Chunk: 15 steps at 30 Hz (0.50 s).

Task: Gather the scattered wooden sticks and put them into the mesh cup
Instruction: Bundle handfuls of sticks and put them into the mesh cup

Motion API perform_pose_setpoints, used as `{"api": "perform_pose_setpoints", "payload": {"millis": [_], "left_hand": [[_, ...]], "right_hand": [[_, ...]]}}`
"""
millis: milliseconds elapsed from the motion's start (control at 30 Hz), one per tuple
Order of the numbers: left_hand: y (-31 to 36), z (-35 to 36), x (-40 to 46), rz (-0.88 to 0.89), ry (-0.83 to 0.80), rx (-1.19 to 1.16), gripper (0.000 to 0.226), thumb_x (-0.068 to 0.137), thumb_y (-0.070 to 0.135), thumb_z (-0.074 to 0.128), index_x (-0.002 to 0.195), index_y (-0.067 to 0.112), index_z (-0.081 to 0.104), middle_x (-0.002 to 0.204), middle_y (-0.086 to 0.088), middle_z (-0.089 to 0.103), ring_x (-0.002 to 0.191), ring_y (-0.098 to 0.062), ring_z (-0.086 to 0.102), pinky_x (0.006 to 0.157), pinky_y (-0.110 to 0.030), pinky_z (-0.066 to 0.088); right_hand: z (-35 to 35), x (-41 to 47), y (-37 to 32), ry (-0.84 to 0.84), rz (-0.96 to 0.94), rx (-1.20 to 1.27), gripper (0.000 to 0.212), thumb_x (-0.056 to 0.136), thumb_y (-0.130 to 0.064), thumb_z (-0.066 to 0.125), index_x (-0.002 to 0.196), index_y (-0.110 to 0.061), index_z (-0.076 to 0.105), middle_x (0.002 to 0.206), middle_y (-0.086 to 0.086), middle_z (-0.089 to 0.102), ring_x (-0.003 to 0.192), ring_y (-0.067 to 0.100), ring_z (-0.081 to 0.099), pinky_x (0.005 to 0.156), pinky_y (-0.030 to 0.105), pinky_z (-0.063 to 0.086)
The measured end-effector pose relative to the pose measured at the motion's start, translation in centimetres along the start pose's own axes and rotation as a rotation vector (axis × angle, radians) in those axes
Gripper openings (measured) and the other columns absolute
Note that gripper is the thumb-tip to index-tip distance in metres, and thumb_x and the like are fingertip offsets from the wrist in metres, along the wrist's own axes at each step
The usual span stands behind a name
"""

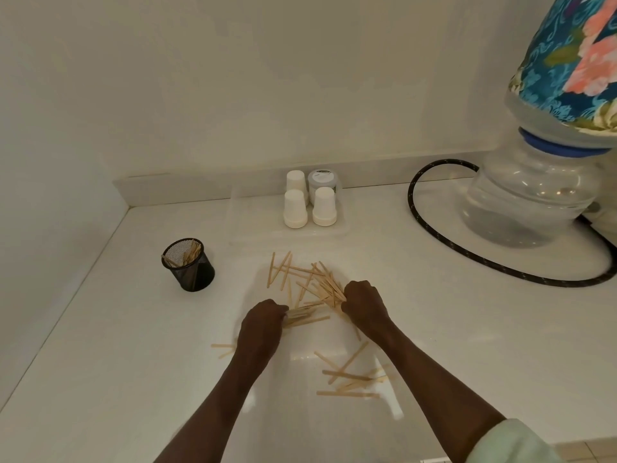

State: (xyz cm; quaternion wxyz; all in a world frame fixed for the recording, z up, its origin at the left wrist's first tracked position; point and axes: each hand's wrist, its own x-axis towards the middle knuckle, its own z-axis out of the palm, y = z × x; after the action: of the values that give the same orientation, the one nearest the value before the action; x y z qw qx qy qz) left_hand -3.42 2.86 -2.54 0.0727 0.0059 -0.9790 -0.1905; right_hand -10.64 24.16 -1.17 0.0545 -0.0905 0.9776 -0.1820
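1. Nearest me, loose wooden sticks (350, 379) lie on the white counter (117, 362).
2. My left hand (263, 320) and right hand (364, 302) are each closed on a stick bunch.
3. Beyond the sticks, far left: black mesh cup (188, 265), some sticks inside.

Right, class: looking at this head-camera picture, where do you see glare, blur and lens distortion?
Head view: glare shows on the glossy white counter between the forearms; the near wooden sticks look soft and smeared, as do the left hand and right hand; wide-angle distortion bends the counter edge and tilts the mesh cup; lighting is warm and dim, shadows soft.
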Motion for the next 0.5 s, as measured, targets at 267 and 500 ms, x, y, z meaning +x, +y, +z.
{"api": "perform_pose_setpoints", "payload": {"millis": [267, 500], "left_hand": [[1.3, -0.9, 1.5, -0.321, -0.031, -0.522, 0.029, 0.089, -0.006, 0.054, 0.094, 0.015, 0.073, 0.084, -0.002, 0.067, 0.078, -0.017, 0.063, 0.074, -0.024, 0.047], [3.3, -0.5, 2.6, -0.747, -0.093, -1.038, 0.024, 0.094, 0.009, 0.058, 0.115, 0.005, 0.066, 0.081, -0.014, 0.070, 0.068, -0.019, 0.063, 0.062, -0.027, 0.049]], "right_hand": [[-0.2, 0.1, 0.1, 0.001, 0.040, 0.139, 0.044, 0.073, -0.003, 0.060, 0.053, -0.016, 0.023, 0.055, -0.004, 0.030, 0.047, 0.014, 0.027, 0.045, 0.025, 0.019], [-1.3, 1.1, 0.0, -0.046, 0.232, 0.503, 0.034, 0.066, -0.004, 0.066, 0.049, -0.007, 0.037, 0.053, 0.008, 0.037, 0.050, 0.019, 0.036, 0.050, 0.027, 0.028]]}}
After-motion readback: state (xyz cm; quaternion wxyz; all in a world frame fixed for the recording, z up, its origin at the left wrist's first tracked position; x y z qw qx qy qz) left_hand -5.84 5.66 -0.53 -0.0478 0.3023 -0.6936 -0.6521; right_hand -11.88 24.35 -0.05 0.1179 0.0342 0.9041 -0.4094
